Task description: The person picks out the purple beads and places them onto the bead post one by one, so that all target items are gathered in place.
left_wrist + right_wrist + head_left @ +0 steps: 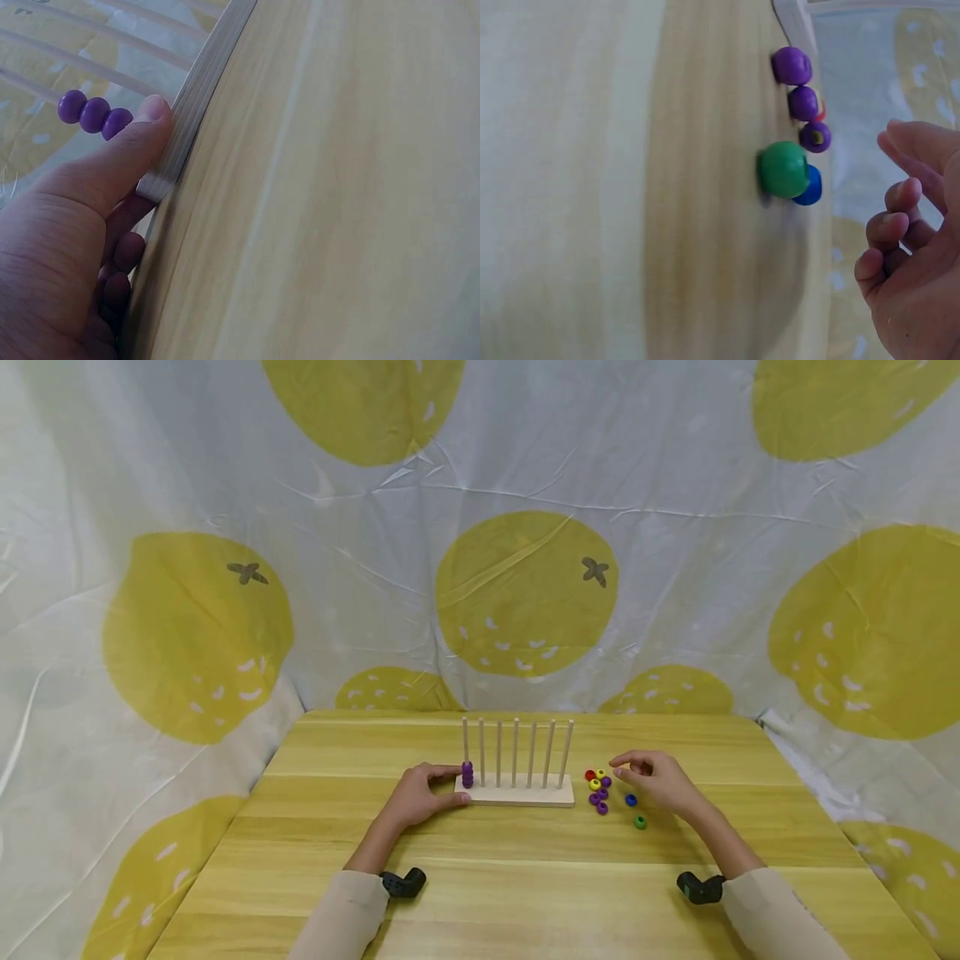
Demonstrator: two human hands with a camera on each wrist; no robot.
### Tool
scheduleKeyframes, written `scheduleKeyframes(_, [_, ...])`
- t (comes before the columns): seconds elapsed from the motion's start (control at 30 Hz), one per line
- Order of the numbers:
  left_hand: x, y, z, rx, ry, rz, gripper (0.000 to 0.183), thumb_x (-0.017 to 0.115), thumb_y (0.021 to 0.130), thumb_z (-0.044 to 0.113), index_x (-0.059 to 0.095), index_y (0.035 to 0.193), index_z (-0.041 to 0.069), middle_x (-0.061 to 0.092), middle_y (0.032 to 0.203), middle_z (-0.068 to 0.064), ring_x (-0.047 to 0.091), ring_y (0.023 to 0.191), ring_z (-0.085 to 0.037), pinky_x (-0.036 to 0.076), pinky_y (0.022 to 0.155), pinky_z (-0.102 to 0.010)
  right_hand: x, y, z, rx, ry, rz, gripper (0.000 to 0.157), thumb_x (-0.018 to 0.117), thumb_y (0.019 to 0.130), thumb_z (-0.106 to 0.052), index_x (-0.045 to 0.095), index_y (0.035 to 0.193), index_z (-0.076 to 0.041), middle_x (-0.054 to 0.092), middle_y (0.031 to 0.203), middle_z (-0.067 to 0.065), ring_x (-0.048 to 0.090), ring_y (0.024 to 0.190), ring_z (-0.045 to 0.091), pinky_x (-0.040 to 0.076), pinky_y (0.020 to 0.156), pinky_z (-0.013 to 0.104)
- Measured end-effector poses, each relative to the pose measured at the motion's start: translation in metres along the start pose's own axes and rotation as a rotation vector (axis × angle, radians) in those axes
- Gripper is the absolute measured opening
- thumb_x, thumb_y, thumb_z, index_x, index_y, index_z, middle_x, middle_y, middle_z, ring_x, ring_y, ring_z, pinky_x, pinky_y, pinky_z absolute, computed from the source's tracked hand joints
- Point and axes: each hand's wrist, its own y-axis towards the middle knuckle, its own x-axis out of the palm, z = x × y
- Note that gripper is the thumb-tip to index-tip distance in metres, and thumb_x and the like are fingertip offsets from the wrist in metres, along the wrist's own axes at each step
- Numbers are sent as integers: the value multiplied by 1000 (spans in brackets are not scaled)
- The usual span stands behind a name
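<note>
A: Start with the head view. What does each hand grip?

B: The left hand [417, 795] pinches the wooden peg rack [517, 795] at its left end, thumb at the front, forefinger reaching behind. The right hand [660, 781] hovers to the right of the rack, with thumb and forefinger slightly parted and no bead visible between them.

A: And the beads?

B: Purple beads [467, 775] sit stacked on the rack's leftmost peg. Just right of the rack, a loose cluster holds a red bead [590, 775], two yellow beads [595, 785] and four loose purple beads [602, 808]. A blue bead [631, 800] and a green bead [641, 822] lie farther right of it.

A: Anything obscured there?

B: The right hand's other fingers are hard to make out. Both forearms angle inward towards the rack, beige sleeves [345, 914] cut off below.

A: Left wrist view?

B: The thumb presses along the rack's base, partly covering the lowest stacked bead; the forefinger's tip is hidden behind the base.

A: Right wrist view?

B: The fingers curl loosely, holding nothing I can see. The hand is cut off, and only a corner of the rack shows.
</note>
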Motion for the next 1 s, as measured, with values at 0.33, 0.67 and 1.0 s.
scheduleKeyframes(0.33, [2,-2,-4,-8,0,3,58,86,78,56,72,130,34,69,135,2,60,130,-29,47,110,-52,16,-4,11,14,23,-76,24,67,102,-26,76,118,-10,51,71,1,44,60,10,39,58,26])
scheduleKeyframes(0.67, [3,-1,-4,-6,3,1,58,86,78,56,72,130,34,69,135,3,60,130,-29,47,111,-52,18,-3,16,38,27,-68,24,68,101,-23,75,120,-10,50,72,3,43,60,11,38,58,27])
scheduleKeyframes(1.0, [2,2,-2,-1,-2,-1,58,86,79,55,72,131,34,69,135,3,59,131,-29,47,112,-52,20,3,20,51,4,-66,26,74,97,-23,75,119,-11,49,74,1,42,62,11,37,60,26])
